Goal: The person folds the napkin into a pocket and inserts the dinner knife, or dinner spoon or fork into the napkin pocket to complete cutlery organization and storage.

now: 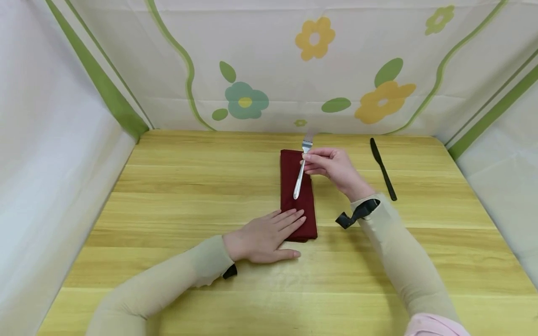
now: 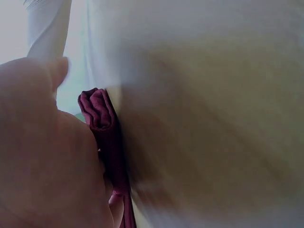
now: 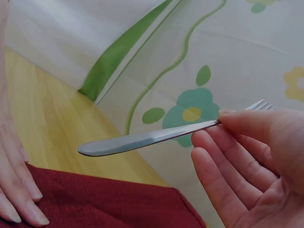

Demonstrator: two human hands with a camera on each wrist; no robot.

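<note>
A dark red folded cloth napkin (image 1: 294,179) lies lengthwise on the wooden table. My left hand (image 1: 266,238) rests flat on its near end, fingers straight and thumb spread off to the side on the wood. Above the napkin's far half, my right hand (image 1: 332,169) pinches a silver fork (image 1: 299,179) between thumb and fingers. The fork's tines point away and its handle end toward the napkin's middle. In the right wrist view the fork handle (image 3: 142,140) is held up over the napkin (image 3: 109,199). The left wrist view shows the napkin's layered folded end (image 2: 99,109) beside the palm.
A black knife (image 1: 382,168) lies on the table to the right of the right hand. Behind the table (image 1: 189,186) hangs a white curtain (image 1: 269,46) with printed flowers, and more white fabric stands at both sides. A black strap (image 1: 357,213) hangs from the right wrist.
</note>
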